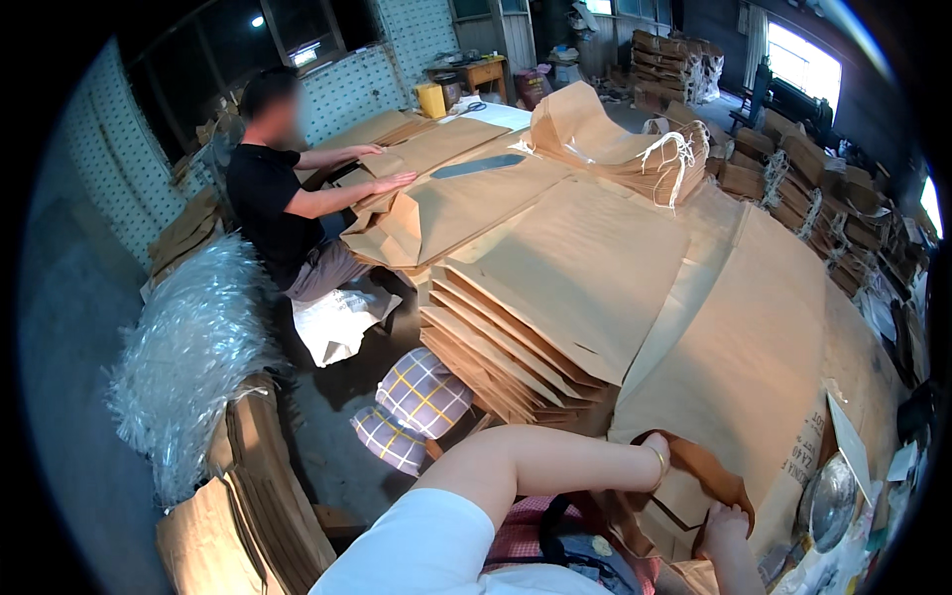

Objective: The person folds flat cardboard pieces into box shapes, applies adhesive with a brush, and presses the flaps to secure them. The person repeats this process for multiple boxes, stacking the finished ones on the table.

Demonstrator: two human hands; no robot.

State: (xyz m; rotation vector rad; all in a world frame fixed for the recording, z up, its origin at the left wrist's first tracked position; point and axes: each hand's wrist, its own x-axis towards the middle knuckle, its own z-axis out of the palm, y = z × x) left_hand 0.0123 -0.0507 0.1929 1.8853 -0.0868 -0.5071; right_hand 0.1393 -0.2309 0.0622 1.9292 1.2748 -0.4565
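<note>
A large brown paper bag [734, 367] lies along the table in front of me, its near end folded open into a mouth. My left arm reaches across to that mouth. A gold-coloured band circles the wrist, and the fingers of my left hand [658, 458] are hidden behind the paper. At the right side of the mouth, my right hand [724, 528] grips the paper edge with bent fingers. Immediately left of this bag is a fanned stack of flat paper bags [575, 268].
Across the table a co-worker [268, 188] lays both hands on other bags. A blue-grey blade-shaped strip [478, 167] and a bag bundle with white ties [615, 139] lie farther back. A checked cushion [421, 402], clear plastic strands [198, 357] and stacked brown paper [248, 496] stand left.
</note>
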